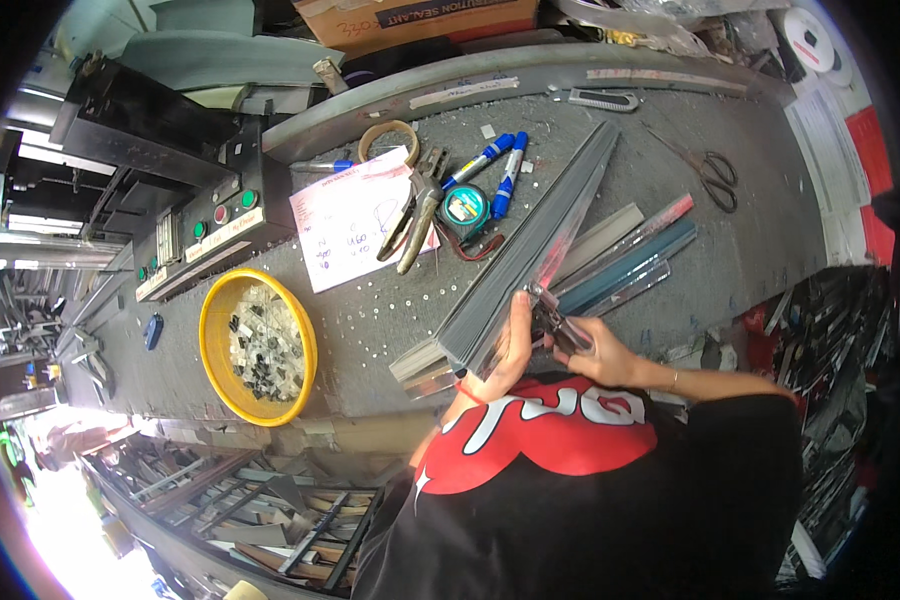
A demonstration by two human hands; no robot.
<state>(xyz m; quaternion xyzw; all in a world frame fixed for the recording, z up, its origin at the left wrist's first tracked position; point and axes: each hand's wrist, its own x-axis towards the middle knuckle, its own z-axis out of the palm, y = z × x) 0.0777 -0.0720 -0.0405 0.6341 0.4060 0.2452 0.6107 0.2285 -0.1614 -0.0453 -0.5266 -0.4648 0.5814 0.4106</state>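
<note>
My right hand [602, 352] is wrapped round the handles of a dark metal pliers-like tool [548, 312]. The tool's jaws point up toward the fingertips of my left hand [513, 348]. My left hand is closed beside a long bundle of thin grey strips [515, 255], pinching what looks like a thin strip at the tool's jaws; the grip is partly hidden. The bundle runs slantwise from my left hand to the far side of the bench. To its right lie several loose strips, among them a blue-grey one [630, 265] and a pale one [605, 240].
A yellow basket [310, 345] of small clear and black pieces stands left on the bench. Pliers [425, 215], a teal tape measure [465, 207], blue markers [510, 178], a tape roll [366, 140] and paper [335, 240] lie beyond. Scissors [715, 180] and a utility knife [603, 99] lie right.
</note>
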